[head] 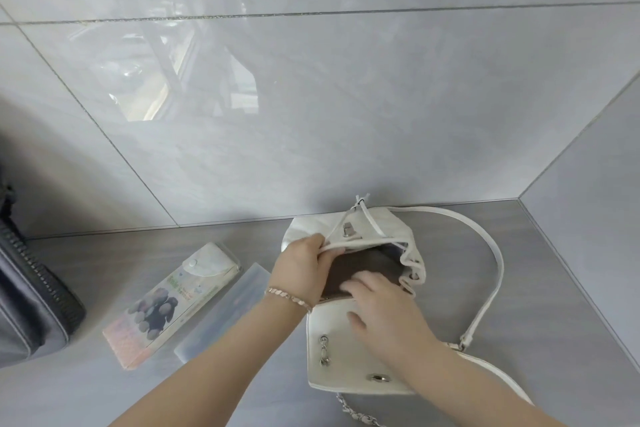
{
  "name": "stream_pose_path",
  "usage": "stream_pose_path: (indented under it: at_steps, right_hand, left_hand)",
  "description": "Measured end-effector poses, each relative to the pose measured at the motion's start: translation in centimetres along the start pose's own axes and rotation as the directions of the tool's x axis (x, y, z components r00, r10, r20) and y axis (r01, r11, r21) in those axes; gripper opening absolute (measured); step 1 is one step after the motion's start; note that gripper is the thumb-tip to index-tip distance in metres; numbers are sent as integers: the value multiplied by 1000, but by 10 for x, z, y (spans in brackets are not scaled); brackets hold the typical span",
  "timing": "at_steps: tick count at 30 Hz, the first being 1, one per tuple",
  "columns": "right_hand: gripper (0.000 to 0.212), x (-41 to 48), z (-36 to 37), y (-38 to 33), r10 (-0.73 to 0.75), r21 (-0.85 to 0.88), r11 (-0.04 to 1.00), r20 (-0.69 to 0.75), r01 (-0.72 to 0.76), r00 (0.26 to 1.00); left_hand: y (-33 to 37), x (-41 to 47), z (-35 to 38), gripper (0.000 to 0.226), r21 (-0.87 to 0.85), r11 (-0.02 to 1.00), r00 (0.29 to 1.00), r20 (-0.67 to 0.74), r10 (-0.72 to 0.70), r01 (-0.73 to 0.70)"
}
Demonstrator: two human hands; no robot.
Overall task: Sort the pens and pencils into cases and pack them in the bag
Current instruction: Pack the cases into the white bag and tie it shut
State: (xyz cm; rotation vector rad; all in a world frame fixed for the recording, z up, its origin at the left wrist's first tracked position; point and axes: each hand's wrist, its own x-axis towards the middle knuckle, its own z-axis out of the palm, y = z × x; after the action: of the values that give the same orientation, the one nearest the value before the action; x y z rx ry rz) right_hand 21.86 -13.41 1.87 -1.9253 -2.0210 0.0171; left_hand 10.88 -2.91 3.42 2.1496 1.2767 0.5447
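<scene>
Pinching the floppy rim of the white bag (332,360), the left hand (303,263) is holding it open. The right hand (381,312), fingers (356,279) loosely spread, is pressing the brown case (360,262) beneath them, probably light and pliable, inward.

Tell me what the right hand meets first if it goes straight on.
Probably the brown lining inside the white bag, whose mouth the left hand holds open. The right hand points into it; the depth is unclear.
</scene>
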Motion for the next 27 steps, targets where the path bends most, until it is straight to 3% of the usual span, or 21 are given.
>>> stream_pose_path:
  at_steps: [2,4,8,12,15,18,20,21,23,25,27]
  right_hand:
    - [52,6,2,10,104,-92,991,103,-94,989]
    - [41,18,-8,15,126,-178,980,188,-93,974]
    - [44,32,-39,7,20,-268,963,202,35,979]
    - [23,20,-64,2,-119,-332,927,189,177,975]
    - [35,6,-60,8,-140,-288,925,349,248,927]
    - [36,9,-53,9,-177,-236,917,479,320,860]
    - [23,14,-49,11,-176,-44,973,488,225,855]
    - [26,21,-53,9,-109,72,994,512,84,852]
    - [28,33,-59,6,51,322,924,430,-206,901]
    - [31,44,-59,9,160,324,899,386,-296,908]
    - [32,52,-54,14,205,292,901,370,-322,906]
  left_hand:
    - [13,8,-3,36,1,1000,999,-17,-29,29]
    - [25,17,-8,38,62,997,999,-2,-36,36]
    - [36,50,-29,38,151,983,994,-59,-93,101]
    - [28,84,-45,41,302,937,984,-24,-177,176]
    - [10,96,-44,40,222,932,948,75,-308,285]
    - [0,85,-31,41,300,907,930,125,-345,297]
    - [-3,72,-22,41,348,896,929,143,-341,275]
    - [-4,66,-20,40,353,899,932,151,-330,261]
    - [-5,56,-23,36,285,927,936,184,-301,243]
    - [-12,41,-34,29,47,968,942,225,-249,245]
    - [-29,24,-46,19,-187,952,963,166,-214,244]
